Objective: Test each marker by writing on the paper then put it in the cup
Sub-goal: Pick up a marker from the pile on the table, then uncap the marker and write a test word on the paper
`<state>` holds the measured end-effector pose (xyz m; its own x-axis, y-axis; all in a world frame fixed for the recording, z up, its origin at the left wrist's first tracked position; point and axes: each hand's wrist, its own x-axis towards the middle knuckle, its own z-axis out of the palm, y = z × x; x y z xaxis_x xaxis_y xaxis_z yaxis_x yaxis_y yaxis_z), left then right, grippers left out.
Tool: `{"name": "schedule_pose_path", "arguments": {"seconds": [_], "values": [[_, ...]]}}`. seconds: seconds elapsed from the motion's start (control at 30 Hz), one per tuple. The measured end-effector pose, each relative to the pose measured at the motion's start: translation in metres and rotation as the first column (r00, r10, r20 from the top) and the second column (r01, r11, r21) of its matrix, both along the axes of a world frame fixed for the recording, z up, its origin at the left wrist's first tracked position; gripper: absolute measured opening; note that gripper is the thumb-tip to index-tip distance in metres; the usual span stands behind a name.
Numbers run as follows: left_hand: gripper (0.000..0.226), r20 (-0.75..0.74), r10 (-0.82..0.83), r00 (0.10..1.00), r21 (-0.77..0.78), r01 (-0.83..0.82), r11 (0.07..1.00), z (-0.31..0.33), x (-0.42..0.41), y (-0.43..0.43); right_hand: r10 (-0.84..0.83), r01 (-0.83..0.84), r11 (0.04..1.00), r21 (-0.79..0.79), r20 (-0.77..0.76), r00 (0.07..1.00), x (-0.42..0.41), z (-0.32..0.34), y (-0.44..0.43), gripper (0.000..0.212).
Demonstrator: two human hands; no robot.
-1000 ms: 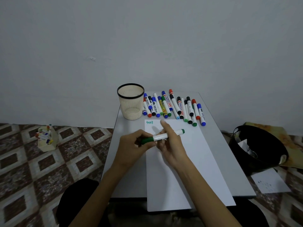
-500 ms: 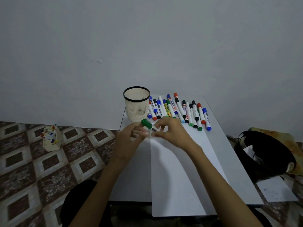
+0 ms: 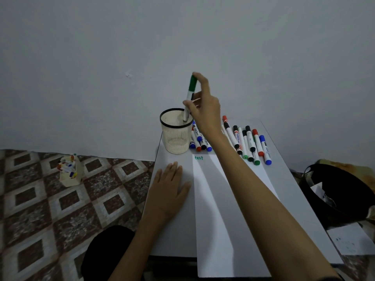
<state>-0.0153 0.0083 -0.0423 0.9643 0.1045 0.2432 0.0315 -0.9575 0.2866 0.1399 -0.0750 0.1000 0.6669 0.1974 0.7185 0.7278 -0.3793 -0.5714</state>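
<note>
Green marker (image 3: 189, 95) upright, end inside cup (image 3: 176, 138)

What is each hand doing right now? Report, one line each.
Left hand: open, resting flat on the table.
Right hand: holding the green marker nearly upright, its lower end in the mouth of the cup.

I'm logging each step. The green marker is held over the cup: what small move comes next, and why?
Probably let go. The right hand pinches the green marker upright, its lower end already inside the rim of the cup, and green "test" shows on the paper, so it should drop in.
</note>
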Motion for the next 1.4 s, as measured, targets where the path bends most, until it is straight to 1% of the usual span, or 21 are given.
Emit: {"name": "schedule_pose_path", "arguments": {"seconds": [0.07, 0.1, 0.2, 0.37, 0.5, 0.6, 0.7, 0.8, 0.9, 0.97, 1.03, 1.13, 1.2, 1.23, 1.3, 1.4], "values": [[0.085, 0.012, -0.002, 1.000, -0.016, 0.002, 1.000, 0.000, 0.000, 0.000, -0.049, 0.043, 0.987, -0.156, -0.034, 0.998, 0.003, -0.015, 0.004, 0.060], [0.085, 0.017, -0.005, 1.000, -0.025, 0.005, 1.000, 0.000, 0.000, 0.001, -0.060, 0.049, 0.979, -0.196, -0.052, 0.997, 0.003, -0.022, 0.005, 0.054], [0.082, 0.040, -0.009, 0.999, -0.037, 0.011, 0.999, -0.002, 0.001, 0.002, -0.074, 0.054, 0.973, -0.226, -0.081, 0.994, 0.001, -0.032, 0.008, 0.039], [0.082, 0.037, -0.014, 0.999, -0.025, 0.015, 1.000, -0.005, 0.002, 0.003, -0.099, 0.079, 0.972, -0.221, -0.077, 0.992, -0.001, -0.035, 0.014, 0.028], [0.081, 0.048, -0.006, 0.999, -0.022, 0.007, 1.000, -0.004, 0.003, 0.002, -0.136, 0.116, 0.976, -0.186, -0.098, 0.986, 0.001, -0.036, 0.016, 0.021], [0.083, 0.046, -0.003, 0.999, -0.021, 0.004, 1.000, -0.003, 0.003, 0.003, -0.159, 0.135, 0.974, -0.184, -0.122, 0.980, 0.003, -0.035, 0.016, 0.022], [0.082, 0.053, -0.006, 0.999, -0.027, 0.007, 1.000, -0.003, 0.003, 0.003, -0.136, 0.114, 0.980, -0.164, -0.133, 0.982, 0.003, -0.034, 0.011, 0.028], [0.083, 0.058, -0.011, 0.998, -0.056, 0.015, 0.998, -0.003, 0.003, 0.003, -0.129, 0.116, 0.989, -0.092, -0.153, 0.980, 0.002, -0.034, -0.004, 0.034], [0.086, 0.059, -0.013, 0.998, -0.108, 0.019, 0.994, -0.002, 0.004, 0.005, -0.171, 0.173, 0.985, -0.012, -0.227, 0.959, 0.005, -0.041, -0.036, 0.031], [0.085, 0.069, -0.011, 0.998, -0.126, 0.020, 0.992, -0.001, 0.004, 0.006, -0.258, 0.267, 0.964, -0.009, -0.288, 0.922, 0.012, -0.052, -0.066, 0.028], [0.086, 0.072, -0.008, 0.997, -0.132, 0.018, 0.991, -0.002, 0.004, 0.006, -0.401, 0.408, 0.911, -0.053, -0.336, 0.852, 0.020, -0.066, -0.099, 0.026], [0.086, 0.064, -0.005, 0.998, -0.135, 0.014, 0.991, -0.003, 0.005, 0.006, -0.634, 0.613, 0.765, -0.195, -0.391, 0.667, 0.028, -0.087, -0.148, 0.026], [0.085, 0.063, 0.000, 0.998, -0.134, 0.008, 0.991, -0.004, 0.005, 0.006, -0.717, 0.661, 0.689, -0.297, -0.415, 0.561, 0.027, -0.099, -0.170, 0.028], [0.085, 0.064, 0.001, 0.998, -0.132, 0.007, 0.991, -0.005, 0.005, 0.007, -0.734, 0.665, 0.670, -0.329, -0.422, 0.531, 0.025, -0.105, -0.177, 0.029], [0.084, 0.065, 0.003, 0.998, -0.130, 0.006, 0.991, -0.005, 0.006, 0.007, -0.746, 0.657, 0.661, -0.362, -0.413, 0.523, 0.021, -0.112, -0.183, 0.029], [0.084, 0.072, 0.008, 0.997, -0.122, 0.001, 0.993, -0.005, 0.006, 0.006, -0.739, 0.640, 0.673, -0.370, -0.380, 0.557, 0.017, -0.114, -0.183, 0.027]]}}
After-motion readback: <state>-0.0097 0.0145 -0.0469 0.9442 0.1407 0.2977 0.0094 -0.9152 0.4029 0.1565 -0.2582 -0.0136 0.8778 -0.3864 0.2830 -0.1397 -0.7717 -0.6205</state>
